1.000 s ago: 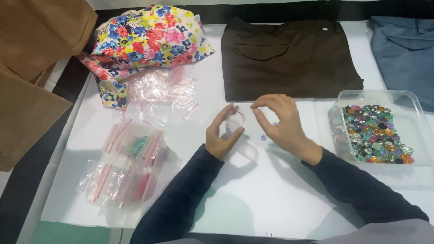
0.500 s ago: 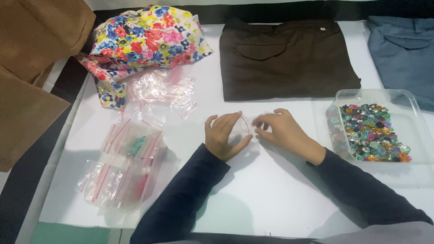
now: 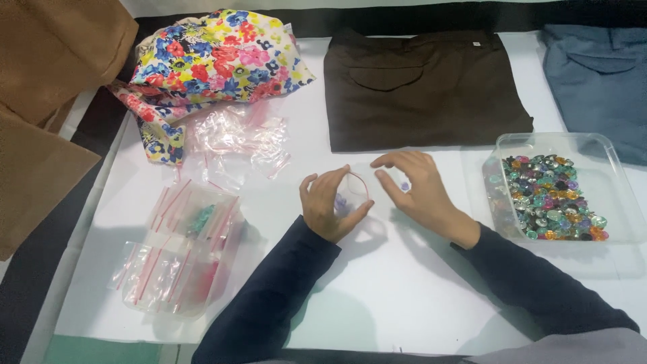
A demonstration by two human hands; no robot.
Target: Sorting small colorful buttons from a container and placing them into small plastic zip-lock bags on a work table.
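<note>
White table fills the view, evenly lit from above; soft shadows fall toward 6 o'clock. Dark strip borders it at 9 o'clock. Black band runs along 12 o'clock. Green patch at 7 o'clock.

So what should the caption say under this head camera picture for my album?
Left hand holds a small clear bag open; right hand beside it.
</note>
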